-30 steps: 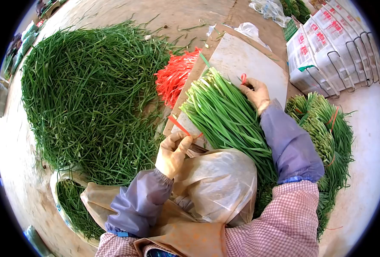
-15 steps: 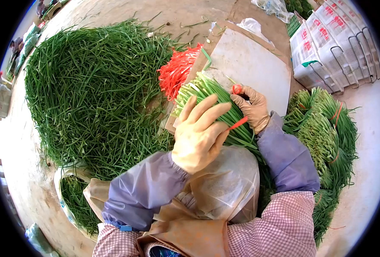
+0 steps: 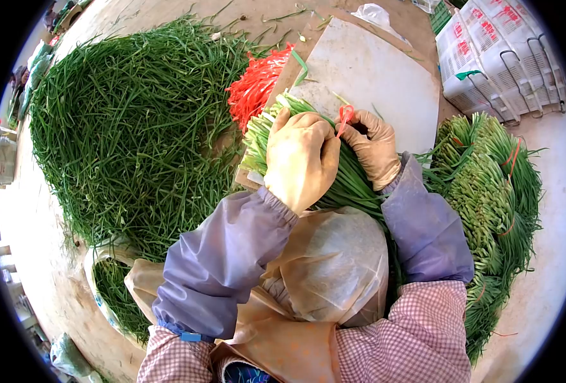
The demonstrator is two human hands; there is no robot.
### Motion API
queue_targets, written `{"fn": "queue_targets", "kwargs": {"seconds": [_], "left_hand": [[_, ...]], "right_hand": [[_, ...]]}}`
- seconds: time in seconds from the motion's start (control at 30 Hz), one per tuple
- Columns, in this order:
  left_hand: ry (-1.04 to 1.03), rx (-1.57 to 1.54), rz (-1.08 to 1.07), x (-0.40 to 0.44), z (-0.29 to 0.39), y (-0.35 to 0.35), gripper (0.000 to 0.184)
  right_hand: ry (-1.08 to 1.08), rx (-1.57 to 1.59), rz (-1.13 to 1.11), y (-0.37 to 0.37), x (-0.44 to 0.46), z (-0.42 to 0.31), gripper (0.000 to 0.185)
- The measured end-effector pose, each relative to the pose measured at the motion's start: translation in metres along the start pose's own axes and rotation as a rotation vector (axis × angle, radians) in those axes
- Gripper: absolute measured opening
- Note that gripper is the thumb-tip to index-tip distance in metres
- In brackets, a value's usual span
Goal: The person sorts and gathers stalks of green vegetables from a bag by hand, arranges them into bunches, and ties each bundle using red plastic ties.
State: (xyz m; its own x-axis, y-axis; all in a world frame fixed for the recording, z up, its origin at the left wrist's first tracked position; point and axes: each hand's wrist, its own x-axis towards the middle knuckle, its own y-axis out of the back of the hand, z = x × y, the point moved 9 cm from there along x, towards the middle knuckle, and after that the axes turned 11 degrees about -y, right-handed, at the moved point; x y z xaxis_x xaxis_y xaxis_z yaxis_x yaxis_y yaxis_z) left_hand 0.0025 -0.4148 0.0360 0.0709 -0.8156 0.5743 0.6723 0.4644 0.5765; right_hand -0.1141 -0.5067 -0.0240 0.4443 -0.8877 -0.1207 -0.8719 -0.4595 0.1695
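A thick bundle of garlic chives [image 3: 353,169] lies slantwise in front of me, pale cut ends at upper left, green leaves trailing down to the right. Over its top stands a small loop of red plastic strip [image 3: 345,117]. My gloved right hand [image 3: 377,150] pinches this strip between thumb and fingers on the bundle's right side. My gloved left hand [image 3: 303,156] rests over the bundle from the left, fingers bent and closed where the strip's lower end meets them; its fingertips are partly hidden. Beneath is a pale board [image 3: 378,76].
A large heap of loose chives [image 3: 136,127] covers the floor at left. Red strips [image 3: 257,86] lie in a pile beside the board. Tied bundles [image 3: 487,185] are stacked at right, below white plastic crates [image 3: 500,57]. An open sack [image 3: 113,281] holds more chives.
My left hand has come down onto the bundle, its spread fingers now closed. The strip's long red end no longer sticks out below; a loop stands up near my right fingertips.
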Motion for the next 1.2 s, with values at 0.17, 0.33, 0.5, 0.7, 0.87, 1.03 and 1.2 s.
{"fn": "queue_targets", "kwargs": {"seconds": [0.17,0.33,0.5,0.7,0.87,1.03,1.2], "left_hand": [[0.013,0.036,0.055,-0.001,-0.001,-0.001,0.005],[0.032,0.074,0.053,-0.002,-0.002,-0.003,0.008],[0.02,0.167,0.066,-0.003,0.003,-0.006,0.006],[-0.011,0.131,0.093,-0.009,0.005,0.0,0.007],[-0.139,0.031,0.005,-0.019,0.016,0.014,0.023],[-0.155,-0.252,-0.084,-0.032,0.012,0.051,0.037],[0.347,-0.539,0.206,-0.027,-0.068,0.096,0.037]], "right_hand": [[0.204,-0.242,-0.007,-0.006,-0.011,-0.018,0.019],[0.044,0.044,-0.117,-0.005,-0.018,-0.007,0.014],[-0.19,0.308,-0.168,-0.011,-0.018,-0.007,0.018],[0.473,-0.592,0.146,-0.016,-0.046,-0.076,0.012],[0.91,-0.879,0.166,-0.038,-0.093,-0.119,0.016],[0.763,-0.602,-0.081,-0.041,-0.102,-0.119,0.02],[0.753,-0.578,-0.251,-0.056,-0.116,-0.123,0.016]]}}
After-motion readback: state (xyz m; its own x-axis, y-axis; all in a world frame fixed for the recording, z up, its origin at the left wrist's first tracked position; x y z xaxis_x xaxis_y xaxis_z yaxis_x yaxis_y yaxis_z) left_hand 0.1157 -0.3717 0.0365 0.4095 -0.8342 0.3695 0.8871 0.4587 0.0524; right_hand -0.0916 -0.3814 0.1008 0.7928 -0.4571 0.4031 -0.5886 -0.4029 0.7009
